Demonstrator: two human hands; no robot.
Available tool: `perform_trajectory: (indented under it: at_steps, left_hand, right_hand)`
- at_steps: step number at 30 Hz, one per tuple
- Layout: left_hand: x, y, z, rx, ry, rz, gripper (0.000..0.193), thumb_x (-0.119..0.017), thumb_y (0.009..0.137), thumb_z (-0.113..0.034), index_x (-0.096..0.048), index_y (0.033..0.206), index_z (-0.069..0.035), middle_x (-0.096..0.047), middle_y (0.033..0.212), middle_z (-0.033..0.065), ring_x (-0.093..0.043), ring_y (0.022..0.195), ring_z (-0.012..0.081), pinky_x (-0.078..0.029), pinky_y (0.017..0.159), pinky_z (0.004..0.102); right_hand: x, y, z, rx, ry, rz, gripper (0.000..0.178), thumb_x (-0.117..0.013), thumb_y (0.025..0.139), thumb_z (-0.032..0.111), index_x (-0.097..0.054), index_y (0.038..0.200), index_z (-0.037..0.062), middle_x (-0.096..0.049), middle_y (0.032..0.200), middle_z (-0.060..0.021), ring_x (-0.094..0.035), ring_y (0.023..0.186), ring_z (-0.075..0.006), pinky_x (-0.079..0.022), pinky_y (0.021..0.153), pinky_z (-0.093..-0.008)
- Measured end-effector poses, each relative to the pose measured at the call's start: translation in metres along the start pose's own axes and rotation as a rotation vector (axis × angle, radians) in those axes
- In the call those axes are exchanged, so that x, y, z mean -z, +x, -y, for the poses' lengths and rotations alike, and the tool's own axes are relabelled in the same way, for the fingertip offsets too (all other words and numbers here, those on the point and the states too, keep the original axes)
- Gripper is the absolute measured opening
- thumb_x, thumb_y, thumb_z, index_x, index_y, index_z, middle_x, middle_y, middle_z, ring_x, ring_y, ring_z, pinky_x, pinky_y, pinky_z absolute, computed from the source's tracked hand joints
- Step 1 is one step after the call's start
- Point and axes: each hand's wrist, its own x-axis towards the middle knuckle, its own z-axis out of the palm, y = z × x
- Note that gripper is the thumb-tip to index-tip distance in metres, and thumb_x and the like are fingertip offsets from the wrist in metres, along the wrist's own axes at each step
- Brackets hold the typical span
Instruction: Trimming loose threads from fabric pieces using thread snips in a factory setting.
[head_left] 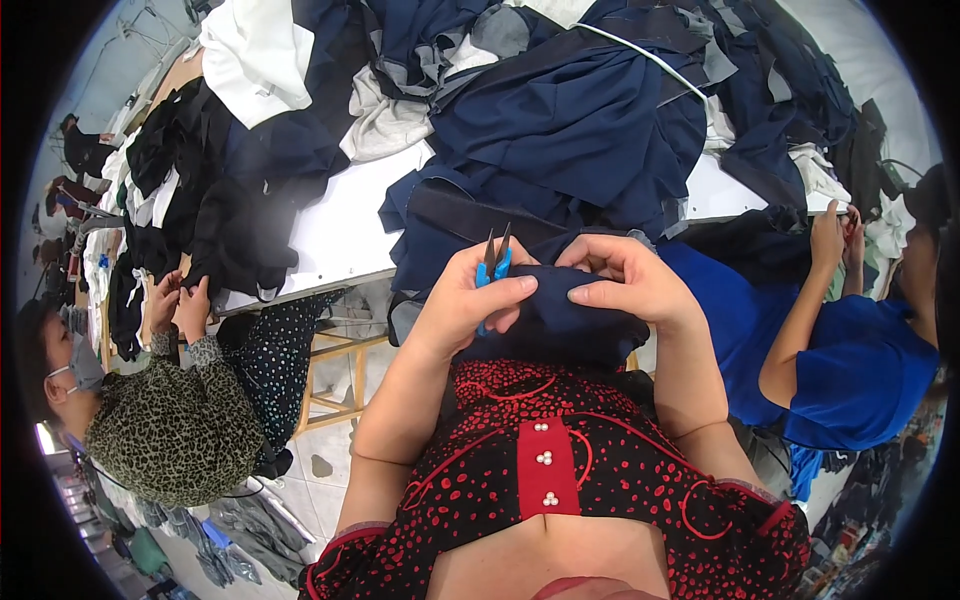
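Note:
Blue-handled thread snips (pixel 492 268) sit in my left hand (pixel 474 292), their dark pointed blades apart and tipped up, away from me. That hand is closed around them, its thumb stretched toward the cloth. My right hand (pixel 632 282) pinches a fold of a dark navy garment (pixel 560 305) between thumb and fingers. The garment is gathered over my lap at the table edge, and part of it runs up onto the table. Whether the fingers of my left hand also grip the cloth is hidden.
A large heap of navy garments (pixel 570 130) covers the white table (pixel 345 215) ahead. White cloth (pixel 258 60) and black garments (pixel 240 230) lie to the left. One person in a leopard-print top (pixel 175 425) works at left, another in blue (pixel 850 370) at right. Wooden stool legs (pixel 345 375) stand below.

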Motion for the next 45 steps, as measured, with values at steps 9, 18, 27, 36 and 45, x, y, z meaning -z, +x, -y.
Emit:
perform_trajectory:
  at_steps: [9,18,27,36,45]
  left_hand:
    - [0.0,0.0,-0.001,-0.004,0.073,-0.005,0.012,-0.065,0.081,-0.009,-0.057,0.086,-0.002,-0.05,0.058,-0.0015,-0.045,0.044,0.0055,-0.03,0.04,0.0192]
    - [-0.003,-0.001,-0.012,-0.005,0.215,-0.021,0.018,-0.065,0.08,-0.014,-0.056,0.092,-0.003,-0.051,0.064,-0.0006,-0.046,0.049,0.0054,-0.033,0.046,0.0194]
    - [-0.012,-0.023,-0.025,-0.338,0.917,-0.124,0.04,-0.065,0.08,-0.013,-0.052,0.116,0.0,-0.058,0.105,0.0102,-0.058,0.088,0.0163,-0.044,0.079,0.0262]
    - [-0.025,-0.021,-0.019,-0.402,0.986,-0.135,0.035,-0.067,0.079,-0.015,-0.049,0.107,-0.003,-0.061,0.087,0.0158,-0.064,0.076,0.0324,-0.052,0.066,0.036]
    - [-0.031,-0.016,-0.022,-0.376,0.975,-0.14,0.035,-0.069,0.078,-0.013,-0.052,0.108,-0.003,-0.06,0.087,0.0108,-0.061,0.073,0.0218,-0.048,0.068,0.0293]
  right_hand:
    - [-0.006,0.001,0.003,0.042,-0.136,-0.057,0.017,-0.067,0.082,0.008,-0.061,0.094,-0.0009,-0.06,0.08,-0.0002,-0.053,0.075,-0.0046,-0.043,0.068,-0.0203]
    - [-0.004,0.002,-0.003,0.034,0.078,-0.031,0.015,-0.063,0.086,0.008,-0.063,0.097,-0.0023,-0.063,0.083,-0.0002,-0.055,0.078,-0.004,-0.044,0.07,-0.0197]
    - [-0.004,0.002,-0.009,0.072,0.179,-0.213,0.016,-0.064,0.085,0.006,-0.064,0.098,-0.0025,-0.063,0.088,-0.0005,-0.056,0.082,-0.0052,-0.045,0.077,-0.0199]
    - [-0.005,0.003,-0.004,0.226,-0.111,-0.286,0.011,-0.061,0.086,0.005,-0.064,0.094,-0.0028,-0.059,0.106,-0.0051,-0.055,0.085,-0.0057,-0.044,0.075,-0.0197]
    - [-0.008,0.005,0.001,0.224,0.071,-0.232,0.012,-0.059,0.086,0.001,-0.064,0.097,-0.0027,-0.063,0.11,-0.0101,-0.059,0.093,-0.0102,-0.046,0.083,-0.0232]
